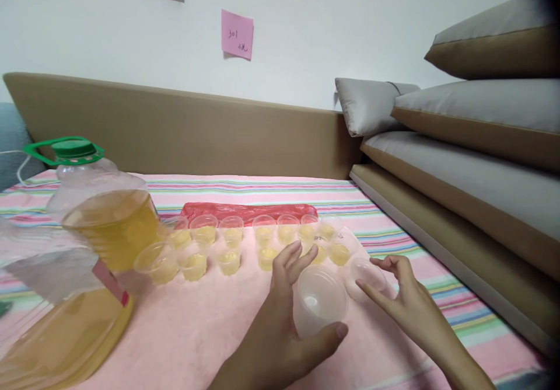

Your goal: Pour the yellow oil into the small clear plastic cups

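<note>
My left hand (280, 320) wraps around a light, thin, easily crushed empty plastic cup (319, 305) at its wall, while my right hand (406, 302), fingers spread, touches the cup stack (365, 276) beside it.

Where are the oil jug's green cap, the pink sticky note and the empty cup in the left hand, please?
green cap (72, 149), head view, on its top face.
pink sticky note (237, 34), head view, at its centre.
empty cup (318, 302), head view, on its inner wall.
</note>
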The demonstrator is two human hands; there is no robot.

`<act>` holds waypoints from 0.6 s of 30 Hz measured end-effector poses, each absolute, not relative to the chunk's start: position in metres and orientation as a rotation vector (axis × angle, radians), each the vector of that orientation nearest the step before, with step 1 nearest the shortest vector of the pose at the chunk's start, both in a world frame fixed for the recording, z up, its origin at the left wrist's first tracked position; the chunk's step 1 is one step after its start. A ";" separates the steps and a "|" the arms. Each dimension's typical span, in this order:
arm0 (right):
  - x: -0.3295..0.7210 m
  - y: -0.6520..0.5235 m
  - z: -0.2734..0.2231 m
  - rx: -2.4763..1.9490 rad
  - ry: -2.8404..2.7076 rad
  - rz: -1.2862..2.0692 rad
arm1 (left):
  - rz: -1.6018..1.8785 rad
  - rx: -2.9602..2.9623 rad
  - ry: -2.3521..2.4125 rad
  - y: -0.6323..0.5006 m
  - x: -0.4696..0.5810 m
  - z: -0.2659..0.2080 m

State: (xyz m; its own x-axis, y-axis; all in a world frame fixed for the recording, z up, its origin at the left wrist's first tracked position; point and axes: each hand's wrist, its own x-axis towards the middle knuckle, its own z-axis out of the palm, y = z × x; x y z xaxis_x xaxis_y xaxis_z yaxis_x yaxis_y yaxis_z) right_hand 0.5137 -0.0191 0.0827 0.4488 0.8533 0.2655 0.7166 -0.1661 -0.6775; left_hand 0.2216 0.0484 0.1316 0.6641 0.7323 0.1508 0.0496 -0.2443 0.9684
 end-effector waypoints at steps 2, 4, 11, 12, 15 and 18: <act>0.516 -0.018 0.079 -1.936 -1.306 0.221 | 0.738 1.715 0.629 0.048 0.222 0.130; 0.518 -0.016 0.075 -1.944 -1.295 0.213 | 0.738 1.713 0.618 0.049 0.223 0.130; 0.514 -0.013 0.073 -1.971 -1.237 0.210 | 0.725 1.696 0.628 0.050 0.222 0.130; 0.513 -0.014 0.074 -1.973 -1.222 0.206 | 0.725 1.703 0.638 0.050 0.221 0.130; 0.512 -0.019 0.079 -1.972 -1.207 0.173 | 0.733 1.717 0.645 0.050 0.221 0.131; 0.508 -0.032 0.085 -1.932 -1.194 0.067 | 0.724 1.725 0.643 0.051 0.222 0.132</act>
